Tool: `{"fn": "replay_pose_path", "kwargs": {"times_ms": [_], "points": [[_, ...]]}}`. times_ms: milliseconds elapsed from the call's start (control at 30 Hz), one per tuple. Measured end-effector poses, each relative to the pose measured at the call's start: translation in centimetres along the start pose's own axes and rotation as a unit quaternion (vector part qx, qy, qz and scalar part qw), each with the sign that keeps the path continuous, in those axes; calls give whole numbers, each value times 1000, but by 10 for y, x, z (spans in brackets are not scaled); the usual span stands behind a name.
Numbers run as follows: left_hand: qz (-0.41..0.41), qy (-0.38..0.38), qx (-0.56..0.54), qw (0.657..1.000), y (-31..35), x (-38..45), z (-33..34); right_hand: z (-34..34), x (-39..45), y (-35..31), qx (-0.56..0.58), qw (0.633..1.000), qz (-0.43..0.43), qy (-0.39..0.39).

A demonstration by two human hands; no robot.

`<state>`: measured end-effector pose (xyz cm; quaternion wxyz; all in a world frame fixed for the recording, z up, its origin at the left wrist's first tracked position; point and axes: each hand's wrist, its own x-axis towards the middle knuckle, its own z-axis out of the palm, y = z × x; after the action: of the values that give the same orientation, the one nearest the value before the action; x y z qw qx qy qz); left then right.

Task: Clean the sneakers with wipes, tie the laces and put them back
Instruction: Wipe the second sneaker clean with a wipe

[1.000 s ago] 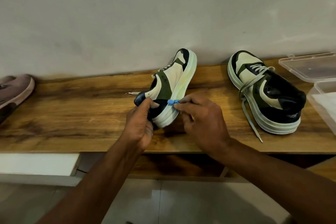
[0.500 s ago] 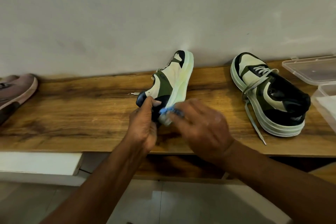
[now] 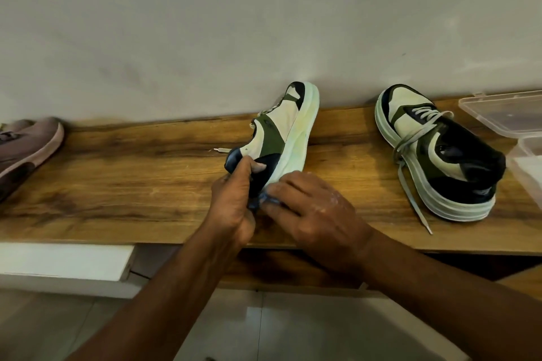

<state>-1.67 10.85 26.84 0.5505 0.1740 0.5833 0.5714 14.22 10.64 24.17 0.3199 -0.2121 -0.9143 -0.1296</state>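
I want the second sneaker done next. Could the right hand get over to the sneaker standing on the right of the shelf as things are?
Probably yes: bare wooden shelf lies between the right hand and that sneaker. But the hand is busy pinching a blue wipe against the tilted sneaker.

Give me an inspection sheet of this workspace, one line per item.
Surface: wooden shelf against a pale wall.
Job's things: tilted sneaker, heel gripped by the left hand; blue wipe pinched by the right hand at the sole; second sneaker upright, laces loose.
Clutter: pink shoe; open clear plastic box.
Grips: both hands busy on the sneaker.
Cables: nothing seen.
Surroundings: tiled floor, white board below.
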Motion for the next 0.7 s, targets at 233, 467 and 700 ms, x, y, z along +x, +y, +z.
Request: {"fn": "replay_pose_path", "kwargs": {"times_ms": [233,467,700], "points": [[17,12,-13,1000,0,4,2,0,6,16,116,965,229,59],[5,10,-1,1000,3,4,-6,-4,2,3,111,982,153,30],[3,1,6,1000,4,3,-10,5,4,36,171,930,315,81]]}}
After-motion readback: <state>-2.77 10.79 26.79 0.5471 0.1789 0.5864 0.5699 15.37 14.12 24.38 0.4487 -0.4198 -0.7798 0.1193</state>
